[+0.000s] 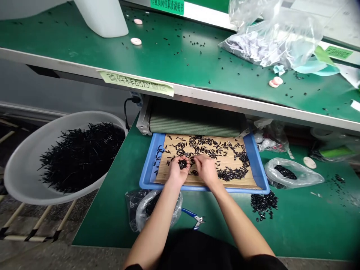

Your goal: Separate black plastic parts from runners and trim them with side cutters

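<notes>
Cupped palm up, my left hand (177,171) holds a small heap of black plastic parts (182,164). Close beside it, my right hand (206,169) has its thumb and fingertips pinched together; whatever sits between them is too small to make out. Both hands are over a blue tray (261,176) lined with ribbed tan cardboard (180,180). Many loose black parts (233,173) lie scattered on the cardboard, thickest along the right side and the far middle. Blue-handled cutting pliers (194,216) rest on the green table between my forearms.
A large white tub (17,172) of long black pieces stands left. A plastic bag (140,213) lies near my left forearm; another bag (300,174) and a black pile (264,204) lie right. A green-belted conveyor end (194,125) sits behind the tray, under a shelf (157,56).
</notes>
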`<state>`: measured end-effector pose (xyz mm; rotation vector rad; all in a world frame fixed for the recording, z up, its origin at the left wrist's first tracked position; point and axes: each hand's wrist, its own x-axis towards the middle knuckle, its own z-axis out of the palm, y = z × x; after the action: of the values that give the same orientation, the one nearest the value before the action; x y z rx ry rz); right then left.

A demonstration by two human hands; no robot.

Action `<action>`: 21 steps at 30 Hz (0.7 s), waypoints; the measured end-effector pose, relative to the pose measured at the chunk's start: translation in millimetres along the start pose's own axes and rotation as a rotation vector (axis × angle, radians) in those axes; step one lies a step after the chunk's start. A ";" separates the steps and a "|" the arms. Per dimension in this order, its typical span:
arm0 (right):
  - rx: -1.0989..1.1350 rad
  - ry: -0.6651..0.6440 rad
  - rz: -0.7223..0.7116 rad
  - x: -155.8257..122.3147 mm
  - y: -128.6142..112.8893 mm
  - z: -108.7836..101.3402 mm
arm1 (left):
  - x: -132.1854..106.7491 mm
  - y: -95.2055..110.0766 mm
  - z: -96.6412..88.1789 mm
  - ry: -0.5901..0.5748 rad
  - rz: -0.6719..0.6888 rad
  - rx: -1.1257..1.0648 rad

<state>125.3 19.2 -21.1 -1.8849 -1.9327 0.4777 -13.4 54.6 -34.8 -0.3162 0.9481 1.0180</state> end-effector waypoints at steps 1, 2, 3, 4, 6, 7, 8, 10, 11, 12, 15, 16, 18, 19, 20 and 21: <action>-0.048 0.004 0.050 2.4 11.5 -2.8 | 1.2 -1.3 1.0 -0.004 -0.012 0.005; -0.085 0.006 0.096 5.0 24.1 -6.0 | 2.1 -2.0 1.7 -0.008 -0.023 0.009; -0.112 0.002 0.129 7.5 36.5 -9.4 | 2.6 -2.4 2.0 -0.010 -0.033 0.013; -0.136 -0.010 0.154 9.9 47.9 -12.4 | 2.7 -2.4 2.1 -0.012 -0.040 0.016; -0.174 -0.047 0.179 13.9 64.9 -16.0 | 2.3 -2.1 1.9 -0.014 -0.048 0.019; -0.187 -0.065 0.183 15.5 70.1 -16.5 | 1.9 -1.9 1.7 -0.014 -0.049 0.020; -0.198 -0.081 0.185 16.7 73.4 -16.4 | 1.5 -1.8 1.6 -0.014 -0.047 0.020; -0.213 -0.100 0.185 17.9 75.6 -15.8 | 0.6 -2.0 1.5 -0.011 -0.042 0.018; -0.215 -0.107 0.183 17.9 75.3 -16.1 | 0.3 -2.4 1.5 -0.008 -0.041 0.017; -0.213 -0.111 0.180 17.5 74.5 -17.1 | 0.0 -3.2 1.8 -0.005 -0.041 0.017; -0.168 -0.115 0.164 14.4 68.8 -23.4 | 0.5 -7.5 4.3 0.005 -0.044 0.013; -0.139 -0.117 0.153 13.2 65.7 -25.9 | 1.3 -9.8 5.9 0.008 -0.046 0.011; -0.075 -0.125 0.119 11.7 58.3 -29.4 | 3.6 -15.4 10.5 0.015 -0.052 0.008; -0.048 -0.129 0.100 12.0 54.6 -29.9 | 5.0 -18.4 13.2 0.017 -0.056 0.008; -0.032 -0.126 0.087 13.3 51.3 -29.3 | 6.6 -21.4 16.0 0.019 -0.062 0.008; -0.029 -0.118 0.085 15.6 48.9 -27.7 | 8.1 -24.1 18.6 0.020 -0.067 0.009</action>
<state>181.3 35.5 -21.1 -2.0056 -1.9480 0.6014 17.8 58.3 -34.9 -0.3487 0.9534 0.9507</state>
